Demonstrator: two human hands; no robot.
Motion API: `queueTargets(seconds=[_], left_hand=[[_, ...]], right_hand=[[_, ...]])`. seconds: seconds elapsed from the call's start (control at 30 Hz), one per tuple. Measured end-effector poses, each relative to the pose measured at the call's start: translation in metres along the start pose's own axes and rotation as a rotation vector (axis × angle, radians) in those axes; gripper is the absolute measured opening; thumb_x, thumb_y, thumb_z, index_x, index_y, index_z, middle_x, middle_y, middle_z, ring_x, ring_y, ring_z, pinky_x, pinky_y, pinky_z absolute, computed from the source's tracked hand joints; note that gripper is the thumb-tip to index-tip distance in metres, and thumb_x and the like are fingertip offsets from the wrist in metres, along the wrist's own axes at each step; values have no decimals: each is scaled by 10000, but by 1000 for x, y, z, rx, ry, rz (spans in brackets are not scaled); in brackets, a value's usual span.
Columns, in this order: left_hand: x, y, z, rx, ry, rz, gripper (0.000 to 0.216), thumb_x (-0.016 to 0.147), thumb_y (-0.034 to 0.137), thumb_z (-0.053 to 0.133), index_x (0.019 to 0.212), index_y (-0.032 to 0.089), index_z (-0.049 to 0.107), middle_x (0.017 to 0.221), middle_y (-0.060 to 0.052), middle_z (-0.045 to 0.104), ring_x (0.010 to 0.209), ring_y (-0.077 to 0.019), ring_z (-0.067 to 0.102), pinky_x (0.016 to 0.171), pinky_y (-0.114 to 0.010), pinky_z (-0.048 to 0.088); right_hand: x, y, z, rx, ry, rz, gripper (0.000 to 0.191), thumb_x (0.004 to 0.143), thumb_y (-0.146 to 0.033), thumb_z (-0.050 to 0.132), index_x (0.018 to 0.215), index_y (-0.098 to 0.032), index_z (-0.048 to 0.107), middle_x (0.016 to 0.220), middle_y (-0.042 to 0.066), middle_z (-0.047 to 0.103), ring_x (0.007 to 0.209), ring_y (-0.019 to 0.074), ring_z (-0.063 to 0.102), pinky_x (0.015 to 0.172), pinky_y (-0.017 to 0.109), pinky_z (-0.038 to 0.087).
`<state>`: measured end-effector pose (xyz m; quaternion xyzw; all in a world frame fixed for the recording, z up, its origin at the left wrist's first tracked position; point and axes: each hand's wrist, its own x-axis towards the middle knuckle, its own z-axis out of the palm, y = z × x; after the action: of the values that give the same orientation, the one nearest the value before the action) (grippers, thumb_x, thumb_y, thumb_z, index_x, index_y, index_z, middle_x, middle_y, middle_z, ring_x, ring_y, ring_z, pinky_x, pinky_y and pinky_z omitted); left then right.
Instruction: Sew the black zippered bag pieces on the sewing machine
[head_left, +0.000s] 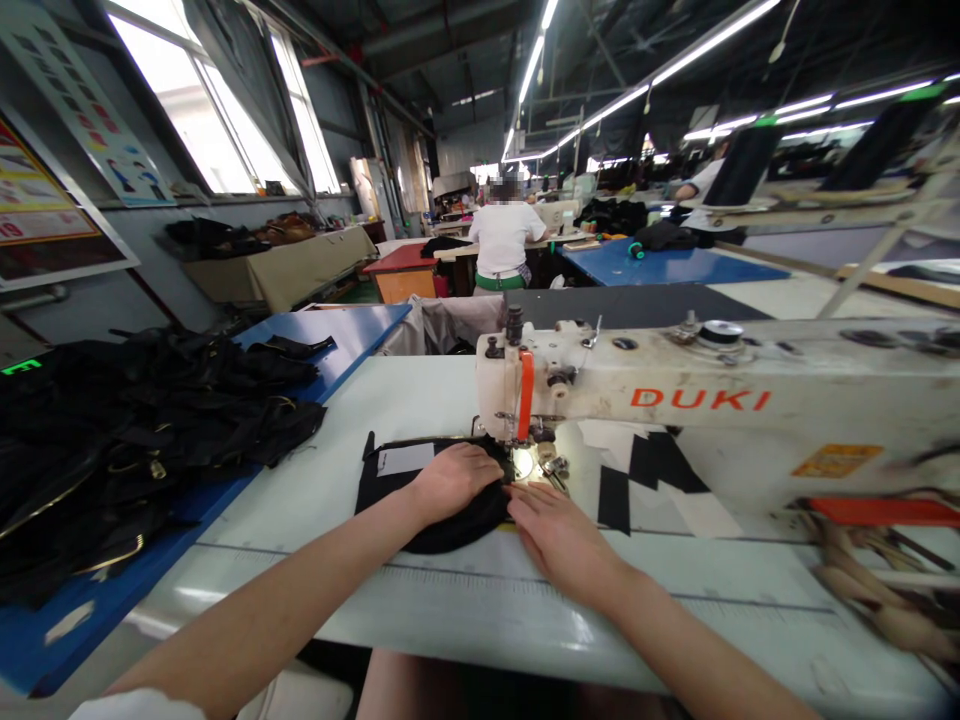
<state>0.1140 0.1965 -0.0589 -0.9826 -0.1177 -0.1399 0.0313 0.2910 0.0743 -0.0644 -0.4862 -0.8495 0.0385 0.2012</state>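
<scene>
- Pressing down on a black fabric piece [390,490], the left hand [454,480] lies palm down with its fingers loosely curled over the cloth, gripping nothing.
- The right hand [559,535] lies flat just beside it, fingers straight and held together. Its tips touch the near right edge of the fabric, close to the needle assembly [541,442].
- The fabric rests on the white bench [450,600], its right end under the head of the sewing machine [712,400] (red lettering on the arm reads DUKI). A white label [405,459] shows on its far left part.
- To the left, a heap of black goods [150,430] with gold trim covers a blue bench [352,335].
- Far off, a person in a white top [504,238] is turned away at another bench.
</scene>
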Motion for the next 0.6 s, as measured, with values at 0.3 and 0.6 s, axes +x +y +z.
queueTargets(seconds=[0.3, 0.6], left_hand=[[8, 5, -2, 107, -29, 23, 203, 953, 213, 421, 982, 163, 615, 890, -63, 662, 878, -185, 565, 772, -315, 429], [9, 15, 4, 88, 14, -42, 233, 960, 193, 392, 903, 136, 610, 837, -69, 642, 890, -190, 570, 809, -332, 444]], right_hand=[[-2, 0, 2, -13, -24, 7, 274, 827, -54, 452, 1059, -117, 584, 1210, 133, 595, 1173, 224, 497, 1058, 382, 343], [-3, 1, 4, 20, -11, 6, 291, 812, -41, 453, 1056, -130, 583, 1213, 141, 596, 1180, 227, 495, 1051, 413, 355]])
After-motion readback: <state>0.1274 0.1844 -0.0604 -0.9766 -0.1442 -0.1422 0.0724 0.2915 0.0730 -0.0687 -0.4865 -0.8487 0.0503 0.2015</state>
